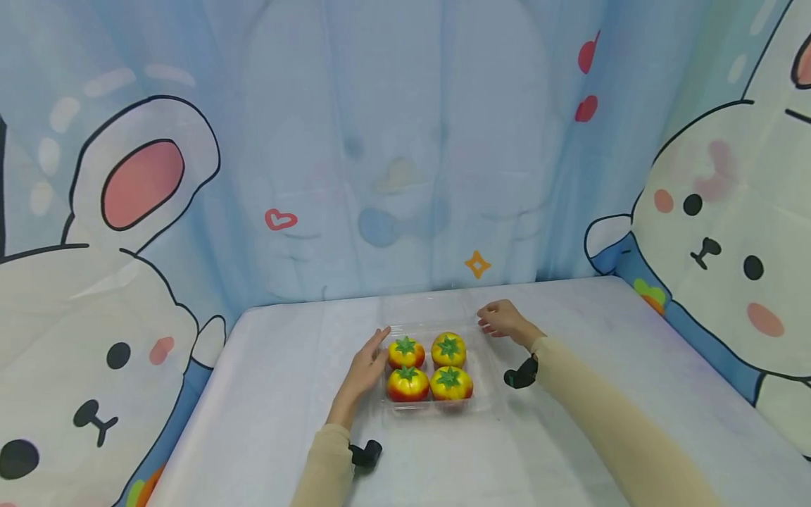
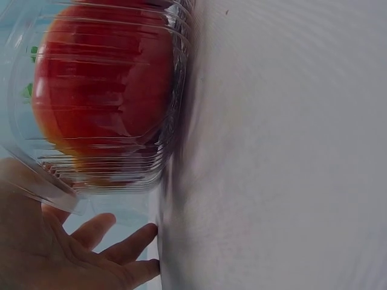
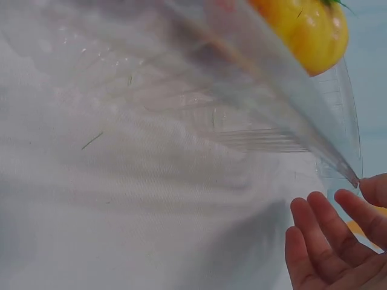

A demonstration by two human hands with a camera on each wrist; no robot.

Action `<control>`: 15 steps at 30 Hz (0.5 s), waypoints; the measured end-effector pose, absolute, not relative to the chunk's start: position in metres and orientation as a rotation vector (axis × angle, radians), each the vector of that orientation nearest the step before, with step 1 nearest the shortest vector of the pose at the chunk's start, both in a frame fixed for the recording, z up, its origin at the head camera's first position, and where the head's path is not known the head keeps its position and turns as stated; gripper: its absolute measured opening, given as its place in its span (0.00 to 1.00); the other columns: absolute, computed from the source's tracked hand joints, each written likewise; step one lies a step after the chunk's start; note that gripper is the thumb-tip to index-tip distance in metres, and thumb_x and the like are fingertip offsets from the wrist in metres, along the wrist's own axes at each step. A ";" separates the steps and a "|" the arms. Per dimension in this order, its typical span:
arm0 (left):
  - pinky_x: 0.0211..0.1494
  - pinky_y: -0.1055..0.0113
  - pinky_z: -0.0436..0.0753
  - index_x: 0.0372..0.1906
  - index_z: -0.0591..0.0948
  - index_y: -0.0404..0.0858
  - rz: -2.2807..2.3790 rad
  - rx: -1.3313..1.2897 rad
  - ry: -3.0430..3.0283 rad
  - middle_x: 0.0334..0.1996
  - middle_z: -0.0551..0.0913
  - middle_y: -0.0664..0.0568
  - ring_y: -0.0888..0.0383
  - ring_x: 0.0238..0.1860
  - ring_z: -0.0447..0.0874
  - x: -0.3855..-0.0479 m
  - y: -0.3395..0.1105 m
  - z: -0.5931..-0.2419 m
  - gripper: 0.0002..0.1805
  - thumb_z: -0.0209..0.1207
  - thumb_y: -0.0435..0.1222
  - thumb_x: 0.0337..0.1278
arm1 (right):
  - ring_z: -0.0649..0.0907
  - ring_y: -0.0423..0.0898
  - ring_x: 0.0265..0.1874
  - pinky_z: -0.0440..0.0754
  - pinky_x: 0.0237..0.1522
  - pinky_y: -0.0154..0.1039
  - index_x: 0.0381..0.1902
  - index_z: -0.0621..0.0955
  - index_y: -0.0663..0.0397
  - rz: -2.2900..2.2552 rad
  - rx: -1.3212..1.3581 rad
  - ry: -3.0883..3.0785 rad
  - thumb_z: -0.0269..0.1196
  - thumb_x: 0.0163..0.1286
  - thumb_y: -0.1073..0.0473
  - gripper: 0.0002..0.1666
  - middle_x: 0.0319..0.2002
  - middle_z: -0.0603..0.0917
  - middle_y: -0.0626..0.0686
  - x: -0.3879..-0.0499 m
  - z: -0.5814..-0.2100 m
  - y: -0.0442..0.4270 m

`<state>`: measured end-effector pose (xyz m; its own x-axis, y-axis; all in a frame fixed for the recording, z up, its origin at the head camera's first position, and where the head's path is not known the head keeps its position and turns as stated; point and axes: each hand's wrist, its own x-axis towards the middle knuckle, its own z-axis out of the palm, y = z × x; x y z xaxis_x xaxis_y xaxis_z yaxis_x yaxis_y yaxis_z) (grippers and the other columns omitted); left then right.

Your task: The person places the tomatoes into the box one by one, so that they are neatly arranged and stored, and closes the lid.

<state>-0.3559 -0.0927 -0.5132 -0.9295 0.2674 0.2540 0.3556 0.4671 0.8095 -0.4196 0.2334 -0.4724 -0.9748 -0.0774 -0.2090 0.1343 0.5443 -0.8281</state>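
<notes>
A clear plastic clamshell box (image 1: pixel 484 391) stands on the white table, its hinged lid (image 1: pixel 424 308) raised at the back. Inside sit several yellow-and-red tomatoes (image 1: pixel 407 384) with green leafy tops, looking artificial. My left hand (image 1: pixel 366 362) rests against the box's left side, its fingers extended; in the left wrist view some fingers (image 2: pixel 130 244) are spread below the rim, and a red tomato (image 2: pixel 106 78) shows through the ribbed wall. At the back right, my right hand (image 1: pixel 503 320) pinches a corner of the clear plastic between thumb and forefinger, the other fingers (image 3: pixel 326 235) loosely bent.
A white cloth (image 1: pixel 253 422) covers the table. Behind it hangs a blue curtain (image 1: pixel 405 141) printed with white cartoon rabbits. Black wrist cameras (image 1: pixel 521 374) sit on both beige sleeves.
</notes>
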 end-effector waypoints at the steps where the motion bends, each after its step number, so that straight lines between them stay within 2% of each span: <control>1: 0.72 0.43 0.62 0.72 0.67 0.35 -1.475 -0.556 -2.612 0.72 0.59 0.30 0.36 0.72 0.59 -0.355 -0.093 -0.513 0.27 0.46 0.31 0.69 | 0.85 0.54 0.44 0.85 0.48 0.45 0.60 0.74 0.74 -1.414 0.058 2.555 0.51 0.77 0.56 0.25 0.50 0.82 0.67 -0.420 -0.473 0.234; 15: 0.74 0.45 0.59 0.73 0.66 0.38 -1.493 -0.468 -2.645 0.74 0.58 0.34 0.39 0.74 0.56 -0.355 -0.089 -0.513 0.27 0.45 0.33 0.71 | 0.83 0.57 0.50 0.82 0.55 0.49 0.59 0.75 0.73 -1.530 0.076 2.537 0.55 0.76 0.58 0.24 0.55 0.80 0.68 -0.415 -0.473 0.234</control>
